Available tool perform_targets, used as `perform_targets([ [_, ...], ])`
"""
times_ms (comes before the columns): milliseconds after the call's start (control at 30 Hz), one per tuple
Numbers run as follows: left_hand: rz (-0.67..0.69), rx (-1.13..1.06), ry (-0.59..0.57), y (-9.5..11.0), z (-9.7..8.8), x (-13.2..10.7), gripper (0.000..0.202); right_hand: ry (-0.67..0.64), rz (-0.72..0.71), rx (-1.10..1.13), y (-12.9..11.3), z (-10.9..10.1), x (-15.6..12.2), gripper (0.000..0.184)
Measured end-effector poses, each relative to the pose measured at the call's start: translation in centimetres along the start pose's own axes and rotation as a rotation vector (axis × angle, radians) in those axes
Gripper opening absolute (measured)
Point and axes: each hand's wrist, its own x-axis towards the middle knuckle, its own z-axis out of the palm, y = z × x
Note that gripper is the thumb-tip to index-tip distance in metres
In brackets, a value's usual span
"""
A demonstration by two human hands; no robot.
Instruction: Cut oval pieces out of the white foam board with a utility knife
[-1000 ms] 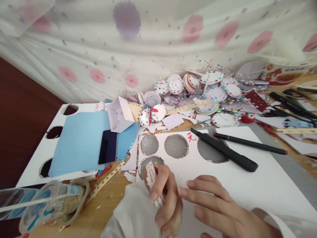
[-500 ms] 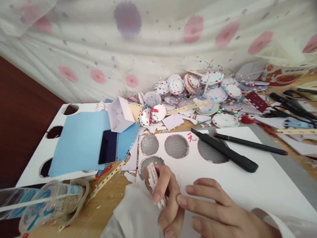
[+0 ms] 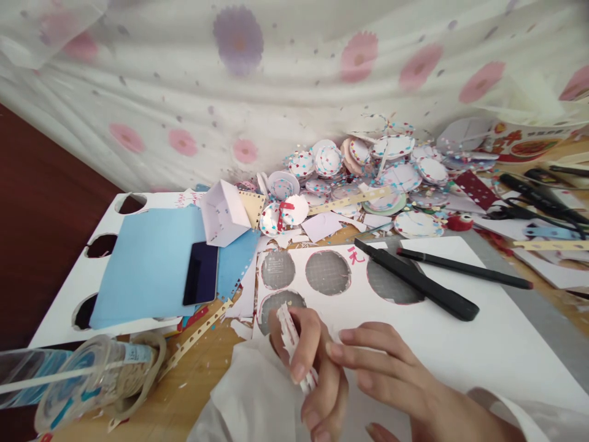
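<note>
My left hand is closed on a thin stack of white paper discs with red marks, held edge-on over the near edge of a white sheet with round holes cut out. My right hand comes in from the lower right with its fingers stretched out. Its fingertips touch the left hand's fingers beside the stack. White sleeves cover both wrists.
A thick black pen-like tool and a thin black pen lie on the sheet. Behind is a heap of dotted paper discs. Blue paper, a dark phone and a white paper box sit left. Tape rolls lie near left, scissors far right.
My right hand's fingertips have slid left and a little up until they meet my left hand. The left hand has tilted the paper stack slightly and moved a bit lower.
</note>
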Motion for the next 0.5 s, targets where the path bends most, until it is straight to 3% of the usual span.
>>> perform_targets([
  [33, -0.039, -0.053, -0.143, 0.6, 0.7, 0.6, 0.027, 0.001, 0.023, -0.002, 0.0, 0.0, 0.1, 0.083],
  [100, -0.18, -0.074, -0.29, 1.7, 1.5, 1.6, 0.024, 0.045, 0.146, -0.028, 0.0, -0.1, 0.3, 0.08],
  [167, -0.288, -0.064, -0.358, 2.5, 1.5, 2.3, 0.02, 0.094, 0.226, -0.027, -0.1, -0.1, 0.3, 0.08],
  [300, -0.267, -0.075, -0.302, 2.5, 0.7, 2.2, 0.017, 0.048, 0.108, 0.037, 0.0, 0.0, 0.3, 0.084],
  [400, -0.283, -0.126, -0.324, 1.8, 0.2, 1.6, 0.015, 0.001, 0.249, -0.062, 0.7, 0.7, 0.3, 0.07],
  [467, -0.2, -0.134, -0.336, 1.3, 0.3, 1.2, 0.013, 0.062, 0.376, -0.115, 1.6, 1.1, 0.3, 0.057],
  [500, -0.127, -0.124, -0.28, 1.0, 0.4, 1.0, 0.011, 0.106, 0.414, -0.126, 2.0, 1.2, 0.2, 0.052],
])
